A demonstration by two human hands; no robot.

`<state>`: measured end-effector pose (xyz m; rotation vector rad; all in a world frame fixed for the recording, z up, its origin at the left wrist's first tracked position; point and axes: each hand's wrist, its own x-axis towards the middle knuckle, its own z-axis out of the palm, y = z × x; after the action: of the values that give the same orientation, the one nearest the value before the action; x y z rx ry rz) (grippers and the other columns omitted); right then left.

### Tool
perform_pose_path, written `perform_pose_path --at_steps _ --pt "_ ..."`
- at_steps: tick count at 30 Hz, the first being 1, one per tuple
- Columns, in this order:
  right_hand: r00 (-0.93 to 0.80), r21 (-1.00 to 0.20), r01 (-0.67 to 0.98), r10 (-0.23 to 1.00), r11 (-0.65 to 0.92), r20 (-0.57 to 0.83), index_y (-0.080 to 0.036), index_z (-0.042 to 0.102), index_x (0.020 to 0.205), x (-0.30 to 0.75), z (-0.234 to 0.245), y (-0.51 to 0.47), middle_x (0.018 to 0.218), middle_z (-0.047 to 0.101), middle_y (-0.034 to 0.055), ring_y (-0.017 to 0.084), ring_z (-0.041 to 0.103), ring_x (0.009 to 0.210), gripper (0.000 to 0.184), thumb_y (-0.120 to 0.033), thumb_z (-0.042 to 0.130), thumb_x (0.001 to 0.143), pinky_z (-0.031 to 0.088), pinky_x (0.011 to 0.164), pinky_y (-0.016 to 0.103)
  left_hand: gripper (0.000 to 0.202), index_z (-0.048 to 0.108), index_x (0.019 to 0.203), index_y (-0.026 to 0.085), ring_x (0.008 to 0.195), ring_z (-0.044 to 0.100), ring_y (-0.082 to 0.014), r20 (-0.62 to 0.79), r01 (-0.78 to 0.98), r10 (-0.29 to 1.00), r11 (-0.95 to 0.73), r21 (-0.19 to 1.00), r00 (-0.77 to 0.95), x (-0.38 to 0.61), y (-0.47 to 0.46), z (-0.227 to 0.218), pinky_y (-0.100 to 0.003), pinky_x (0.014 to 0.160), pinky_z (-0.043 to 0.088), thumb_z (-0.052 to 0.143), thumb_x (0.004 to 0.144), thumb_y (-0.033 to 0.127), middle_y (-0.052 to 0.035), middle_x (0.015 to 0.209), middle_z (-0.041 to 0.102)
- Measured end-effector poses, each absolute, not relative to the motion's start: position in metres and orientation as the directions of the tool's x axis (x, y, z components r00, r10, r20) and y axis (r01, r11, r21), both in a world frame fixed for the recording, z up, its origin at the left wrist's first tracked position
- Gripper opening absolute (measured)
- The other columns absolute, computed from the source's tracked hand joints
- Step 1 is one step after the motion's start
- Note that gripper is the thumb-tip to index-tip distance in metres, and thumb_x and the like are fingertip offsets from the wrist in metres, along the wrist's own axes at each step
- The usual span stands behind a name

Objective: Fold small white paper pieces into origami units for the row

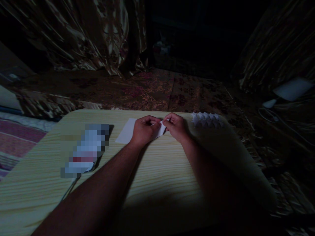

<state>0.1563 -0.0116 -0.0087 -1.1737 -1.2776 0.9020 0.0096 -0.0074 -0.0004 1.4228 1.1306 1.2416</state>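
Pinching white paper (160,130) by thumb and fingertips of left hand (144,129) and right hand (176,126). Held between both, left of the spiky white pieces (207,120).

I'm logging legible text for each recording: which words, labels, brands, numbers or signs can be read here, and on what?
None can be read.
Pixelated object on the table: masked by coarse blocks; any wording is unreadable.
White paper in the left hand and right hand: no writing visible.
Small pointed pieces: too small and dim to tell.
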Motion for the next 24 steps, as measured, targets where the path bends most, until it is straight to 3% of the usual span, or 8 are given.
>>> perform_pose_path --at_steps 4,10,24 --pt "0.073 -0.988 -0.035 0.986 0.151 0.149 -0.020 0.053 0.101 0.156 -0.002 -0.014 0.069 0.063 -0.0046 0.009 0.052 0.052 0.038 -0.028 0.067 0.067 0.039 0.045 0.019 0.023 0.072 0.081 0.014 0.054 0.058 -0.0118 0.143 -0.022 0.988 -0.142 0.990 0.052 0.009 -0.008 0.002 -0.021 0.051 0.045 0.072 0.064 0.028 -0.0035 0.070 0.070" --pt "-0.011 -0.997 0.012 0.997 0.072 0.072 -0.015 0.059 0.072 0.157 0.004 -0.016 0.059 0.060 -0.0019 0.007 0.047 0.048 0.018 -0.031 0.067 0.068 0.034 0.044 0.019 0.022 0.072 0.079 0.015 0.054 0.058 -0.0123 0.133 -0.068 0.991 -0.131 0.989 0.024 0.009 -0.008 0.003 -0.022 0.050 0.046 0.074 0.063 0.029 -0.0030 0.068 0.069" --pt "0.023 -0.994 0.026 0.994 0.105 0.106 -0.017 0.057 0.069 0.156 0.000 -0.015 0.059 0.061 -0.0022 0.009 0.050 0.049 0.019 -0.032 0.068 0.066 0.037 0.047 0.021 0.021 0.071 0.079 0.015 0.053 0.058 -0.0119 0.116 -0.049 0.993 -0.115 0.992 0.032 0.009 -0.008 0.004 -0.022 0.050 0.045 0.073 0.062 0.028 -0.0019 0.068 0.068"
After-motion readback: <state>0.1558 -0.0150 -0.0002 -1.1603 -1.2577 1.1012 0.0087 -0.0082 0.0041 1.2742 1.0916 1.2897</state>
